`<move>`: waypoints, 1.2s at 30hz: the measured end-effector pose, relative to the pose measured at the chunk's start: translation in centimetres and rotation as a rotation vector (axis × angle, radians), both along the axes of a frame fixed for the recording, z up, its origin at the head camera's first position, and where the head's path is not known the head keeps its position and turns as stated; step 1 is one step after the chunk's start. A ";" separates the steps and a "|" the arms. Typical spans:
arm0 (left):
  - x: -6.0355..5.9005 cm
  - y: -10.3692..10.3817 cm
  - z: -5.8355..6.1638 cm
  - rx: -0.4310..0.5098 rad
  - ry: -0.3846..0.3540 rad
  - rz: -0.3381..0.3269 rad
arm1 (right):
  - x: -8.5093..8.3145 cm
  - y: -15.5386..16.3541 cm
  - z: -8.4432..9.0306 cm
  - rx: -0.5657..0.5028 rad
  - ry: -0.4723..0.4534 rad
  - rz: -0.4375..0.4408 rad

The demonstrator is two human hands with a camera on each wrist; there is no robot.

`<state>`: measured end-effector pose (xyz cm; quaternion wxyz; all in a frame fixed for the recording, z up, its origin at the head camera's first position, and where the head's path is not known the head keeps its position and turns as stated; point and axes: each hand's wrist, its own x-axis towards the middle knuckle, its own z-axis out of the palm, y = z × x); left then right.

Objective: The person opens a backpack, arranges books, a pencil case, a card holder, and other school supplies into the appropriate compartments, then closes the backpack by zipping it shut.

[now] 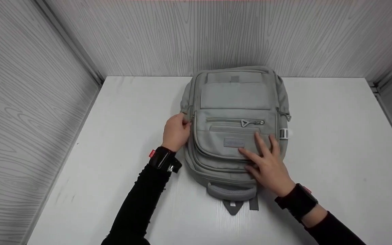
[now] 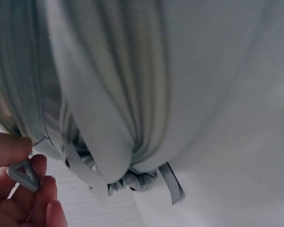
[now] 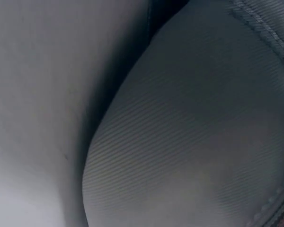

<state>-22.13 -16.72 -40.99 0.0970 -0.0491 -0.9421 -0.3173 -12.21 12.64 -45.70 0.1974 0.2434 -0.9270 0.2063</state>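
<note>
A grey-green backpack [image 1: 237, 97] lies on the white table, its front pockets facing up and its padded top handle [image 1: 231, 192] toward me. At its left side, my left hand [image 1: 176, 132] pinches a triangular zipper pull [image 2: 24, 176] between thumb and fingers. My right hand [image 1: 271, 166] rests with spread fingers on the lower right of the front pocket, near the label patch [image 1: 234, 142]. Another zipper pull [image 1: 245, 123] lies on the small horizontal front pocket. The right wrist view is filled by ribbed backpack fabric [image 3: 180, 142]; almost none of the hand shows there.
The white table [image 1: 121, 112] is bounded by a wood-grain panel [image 1: 148, 37] at the back and side panels left and right. A white buckle [image 1: 284, 133] sticks out from the bag's right side. A dark strap end [image 1: 254, 203] lies below the handle.
</note>
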 end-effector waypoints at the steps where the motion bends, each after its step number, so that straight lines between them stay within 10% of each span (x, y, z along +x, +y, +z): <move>1: 0.0 0.0 0.0 0.042 -0.003 0.008 | 0.0 0.0 0.0 0.004 -0.006 -0.002; 8: 1.3 0.2 -0.7 0.144 -0.045 -0.009 | -0.5 1.1 -0.1 0.039 -0.022 0.010; 18: 6.6 2.6 -0.8 0.151 -0.050 -0.153 | -1.7 5.0 1.3 0.115 -0.192 -0.079; 30: 11.4 10.0 -0.9 0.054 -0.118 -0.342 | -4.7 8.0 3.3 0.175 -0.405 -0.243; 36: 12.3 13.7 -1.0 -0.030 -0.028 -0.358 | -7.4 8.2 4.9 0.290 -0.477 -0.261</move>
